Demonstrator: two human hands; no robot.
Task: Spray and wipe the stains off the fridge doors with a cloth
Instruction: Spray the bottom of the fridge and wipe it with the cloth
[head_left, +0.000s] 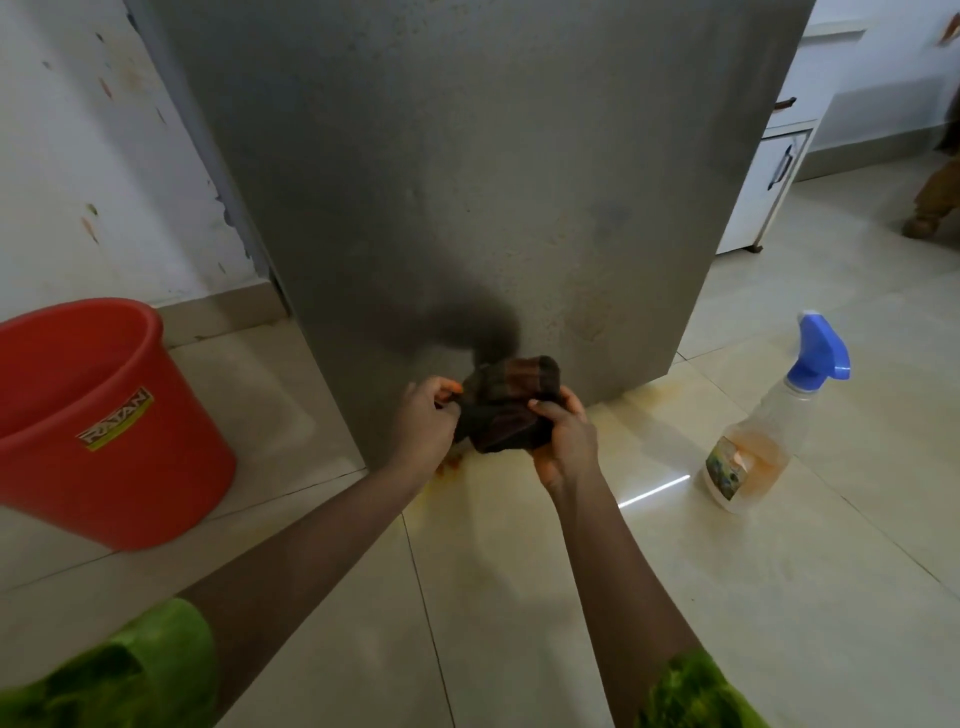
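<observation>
the cloth is dark, checked in brown and dull red, bunched into a wad low in front of the fridge door, near its bottom edge. the left hand pinches one end and the right hand curls its fingers round the other side. the door is grey steel, speckled with faint spots, with a yellowish smear low on the right. i can't tell whether the cloth touches the door; its shadow lies dark on the metal just above. the door's top is cut off. the floor is pale glossy tile, stained orange-yellow along the fridge's foot. a spray bottle with a blue trigger stands to the right, and a red bucket to the left by a marked white wall.
</observation>
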